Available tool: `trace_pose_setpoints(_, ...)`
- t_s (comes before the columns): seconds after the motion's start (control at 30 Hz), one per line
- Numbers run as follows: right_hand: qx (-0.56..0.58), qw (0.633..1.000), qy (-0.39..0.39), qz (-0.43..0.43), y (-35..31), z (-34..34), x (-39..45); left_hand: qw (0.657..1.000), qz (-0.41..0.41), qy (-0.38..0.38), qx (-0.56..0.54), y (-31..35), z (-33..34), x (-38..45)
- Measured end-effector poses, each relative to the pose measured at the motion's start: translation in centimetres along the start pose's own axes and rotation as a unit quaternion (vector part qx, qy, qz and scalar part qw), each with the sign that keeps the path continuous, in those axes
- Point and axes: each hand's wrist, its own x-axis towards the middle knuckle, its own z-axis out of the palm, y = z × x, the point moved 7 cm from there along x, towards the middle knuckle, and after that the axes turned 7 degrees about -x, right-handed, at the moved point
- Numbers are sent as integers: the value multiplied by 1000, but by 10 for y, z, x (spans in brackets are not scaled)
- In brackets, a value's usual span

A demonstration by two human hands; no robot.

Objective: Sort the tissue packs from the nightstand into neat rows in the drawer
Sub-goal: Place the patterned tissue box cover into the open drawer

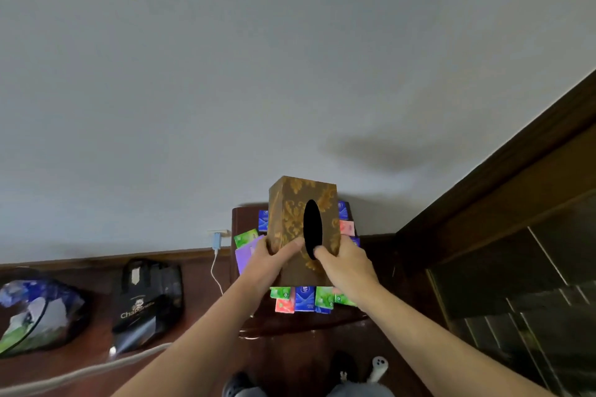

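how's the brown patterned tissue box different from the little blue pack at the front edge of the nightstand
The tissue box is far larger than the blue pack. The box is brown with a gold pattern and a dark oval slot; the pack is plain blue with a small white logo. The left hand and right hand grip the box, while the pack lies untouched on the nightstand among other packs. Both are roughly rectangular.

Dark wood nightstand (245,327); coloured tissue packs (304,298) scattered on top.

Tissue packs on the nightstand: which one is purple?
The large purple pack at the nightstand's left edge, beside the left hand; the others are green, blue or red.
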Motion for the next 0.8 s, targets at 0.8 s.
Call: trace_pose_setpoints(0.8, 391, 890, 2, -236, 139, 189, 34, 953, 285, -7, -103, -201, -51, 73)
